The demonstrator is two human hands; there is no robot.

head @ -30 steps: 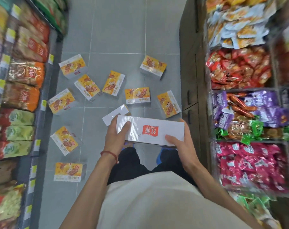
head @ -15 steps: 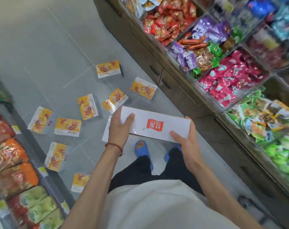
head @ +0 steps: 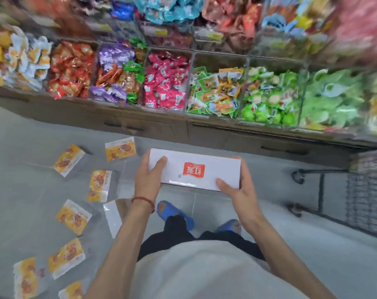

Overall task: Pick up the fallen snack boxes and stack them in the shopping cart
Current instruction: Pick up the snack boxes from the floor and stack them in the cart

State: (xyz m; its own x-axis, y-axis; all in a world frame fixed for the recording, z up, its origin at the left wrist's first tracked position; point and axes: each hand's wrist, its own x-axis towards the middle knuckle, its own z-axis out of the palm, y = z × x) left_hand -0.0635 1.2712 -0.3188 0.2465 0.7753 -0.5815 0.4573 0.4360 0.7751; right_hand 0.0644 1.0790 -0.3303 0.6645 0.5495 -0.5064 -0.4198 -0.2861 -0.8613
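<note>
Two hands grip one flat white cardboard snack box with a red logo (head: 195, 172): left hand (head: 147, 180) clamped on its left end, right hand (head: 237, 190) on its right end. Yellow snack boxes (head: 73, 216) lie left of this box on the grey tiled floor (head: 21, 190). Right of it stands the wire shopping cart (head: 364, 197).

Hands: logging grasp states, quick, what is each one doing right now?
Left hand: closed on the left end of the white box.
Right hand: closed on the right end of the same box.
</note>
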